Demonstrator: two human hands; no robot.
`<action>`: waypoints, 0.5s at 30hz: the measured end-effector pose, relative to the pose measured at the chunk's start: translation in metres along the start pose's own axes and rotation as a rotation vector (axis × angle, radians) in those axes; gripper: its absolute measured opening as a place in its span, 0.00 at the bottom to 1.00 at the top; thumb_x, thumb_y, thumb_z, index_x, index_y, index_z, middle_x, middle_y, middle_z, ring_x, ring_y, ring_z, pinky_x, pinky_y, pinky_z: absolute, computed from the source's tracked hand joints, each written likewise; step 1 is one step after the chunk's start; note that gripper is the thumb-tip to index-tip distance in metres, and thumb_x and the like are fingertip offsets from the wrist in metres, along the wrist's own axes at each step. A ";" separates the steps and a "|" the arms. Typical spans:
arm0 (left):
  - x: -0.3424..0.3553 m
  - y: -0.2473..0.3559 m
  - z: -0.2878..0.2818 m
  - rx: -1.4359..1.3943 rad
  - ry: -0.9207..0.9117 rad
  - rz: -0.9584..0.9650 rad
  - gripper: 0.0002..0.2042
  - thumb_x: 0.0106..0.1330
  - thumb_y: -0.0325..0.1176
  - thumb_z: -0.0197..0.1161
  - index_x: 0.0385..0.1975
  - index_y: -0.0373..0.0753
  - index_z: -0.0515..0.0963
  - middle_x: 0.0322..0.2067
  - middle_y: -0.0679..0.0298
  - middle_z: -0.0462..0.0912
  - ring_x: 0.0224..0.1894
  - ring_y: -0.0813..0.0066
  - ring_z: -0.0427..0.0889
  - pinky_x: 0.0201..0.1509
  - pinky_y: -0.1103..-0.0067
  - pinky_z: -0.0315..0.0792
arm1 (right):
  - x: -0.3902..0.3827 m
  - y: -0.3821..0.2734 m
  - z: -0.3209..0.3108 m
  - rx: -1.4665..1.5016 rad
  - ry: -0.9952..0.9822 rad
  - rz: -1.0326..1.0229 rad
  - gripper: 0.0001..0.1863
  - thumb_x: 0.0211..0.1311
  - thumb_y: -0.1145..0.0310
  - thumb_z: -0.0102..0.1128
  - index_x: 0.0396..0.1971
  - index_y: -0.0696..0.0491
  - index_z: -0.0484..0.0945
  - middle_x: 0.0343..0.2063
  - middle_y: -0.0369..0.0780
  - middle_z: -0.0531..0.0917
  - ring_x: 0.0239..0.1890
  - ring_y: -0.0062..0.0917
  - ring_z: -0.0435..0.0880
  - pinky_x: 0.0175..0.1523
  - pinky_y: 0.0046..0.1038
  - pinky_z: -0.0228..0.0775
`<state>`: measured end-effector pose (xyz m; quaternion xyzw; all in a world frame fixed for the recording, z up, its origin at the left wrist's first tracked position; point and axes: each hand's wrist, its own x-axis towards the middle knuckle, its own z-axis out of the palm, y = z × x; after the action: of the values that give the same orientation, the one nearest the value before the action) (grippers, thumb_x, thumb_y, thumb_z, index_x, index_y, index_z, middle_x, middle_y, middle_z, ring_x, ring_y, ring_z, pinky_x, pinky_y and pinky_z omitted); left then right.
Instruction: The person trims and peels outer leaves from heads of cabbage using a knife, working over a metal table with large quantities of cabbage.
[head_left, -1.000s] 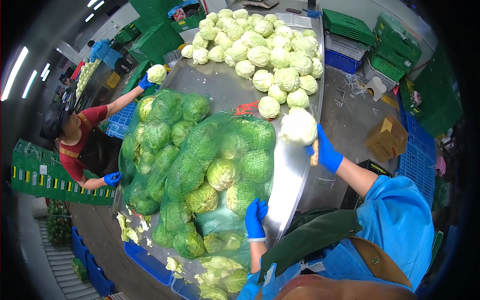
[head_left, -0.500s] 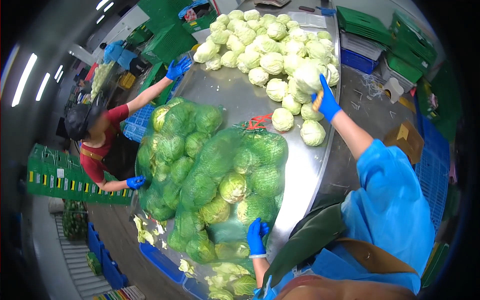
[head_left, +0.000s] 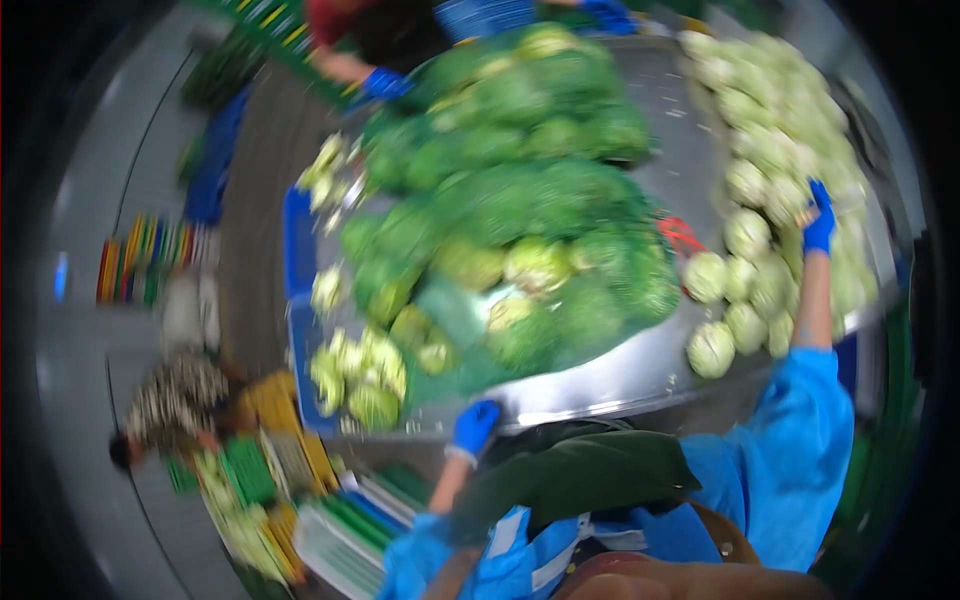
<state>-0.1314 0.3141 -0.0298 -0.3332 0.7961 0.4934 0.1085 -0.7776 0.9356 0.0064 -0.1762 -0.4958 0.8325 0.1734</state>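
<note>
In the blurred head view, my right hand (head_left: 817, 225) is closed on a tan handle (head_left: 805, 216) at the pile of pale, trimmed cabbages (head_left: 770, 160) on the table's right side; the tool's other end is hidden. My left hand (head_left: 476, 428) is at the near rim of the steel table (head_left: 570, 405), beside a green mesh bag of cabbages (head_left: 570, 320); its fingers are smeared by motion. A second filled mesh bag (head_left: 520, 90) lies behind it, and a red tie (head_left: 680, 235) shows near the pile. Loose outer leaves (head_left: 370, 370) lie at the left.
A co-worker's red sleeve (head_left: 340, 45) and blue-gloved hand (head_left: 388, 83) are across the table. Blue tubs (head_left: 300, 245) stand against its left end. Another person (head_left: 180, 400) is at lower left, among crates (head_left: 250, 470).
The view has swung sharply, putting the pile at the right and the bags above my hands. My right hand has moved onto the pile; whether it still holds the cabbage is unclear.
</note>
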 end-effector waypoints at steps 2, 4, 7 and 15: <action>0.021 -0.005 0.008 0.063 0.207 0.113 0.15 0.66 0.39 0.61 0.44 0.34 0.81 0.40 0.49 0.84 0.43 0.52 0.82 0.51 0.67 0.75 | 0.003 -0.023 -0.046 -0.277 -0.623 -0.051 0.23 0.71 0.72 0.38 0.64 0.56 0.69 0.35 0.29 0.82 0.15 0.10 0.57 0.21 0.18 0.55; 0.010 -0.041 -0.024 0.216 0.477 0.150 0.16 0.65 0.37 0.60 0.49 0.36 0.78 0.47 0.50 0.81 0.50 0.51 0.79 0.57 0.64 0.70 | -0.116 0.046 0.036 -0.267 -0.530 0.085 0.23 0.71 0.72 0.39 0.63 0.57 0.71 0.41 0.30 0.83 0.18 0.10 0.59 0.24 0.16 0.55; 0.025 -0.051 -0.056 0.420 0.598 0.178 0.22 0.63 0.38 0.61 0.57 0.40 0.73 0.57 0.51 0.74 0.59 0.48 0.72 0.64 0.60 0.63 | -0.232 0.064 0.085 -0.376 -0.524 0.026 0.22 0.67 0.70 0.50 0.59 0.57 0.74 0.44 0.33 0.84 0.20 0.11 0.63 0.27 0.16 0.56; 0.080 -0.160 -0.165 0.879 0.491 0.057 0.35 0.60 0.62 0.57 0.68 0.57 0.64 0.72 0.65 0.57 0.72 0.47 0.53 0.71 0.42 0.37 | -0.525 0.106 0.166 -0.594 -0.624 0.234 0.17 0.61 0.69 0.59 0.49 0.60 0.79 0.39 0.37 0.85 0.22 0.14 0.71 0.27 0.16 0.61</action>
<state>-0.0638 0.0922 -0.1038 -0.3403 0.9394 0.0216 0.0346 -0.4057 0.5176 0.0500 -0.0137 -0.7188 0.6813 -0.1381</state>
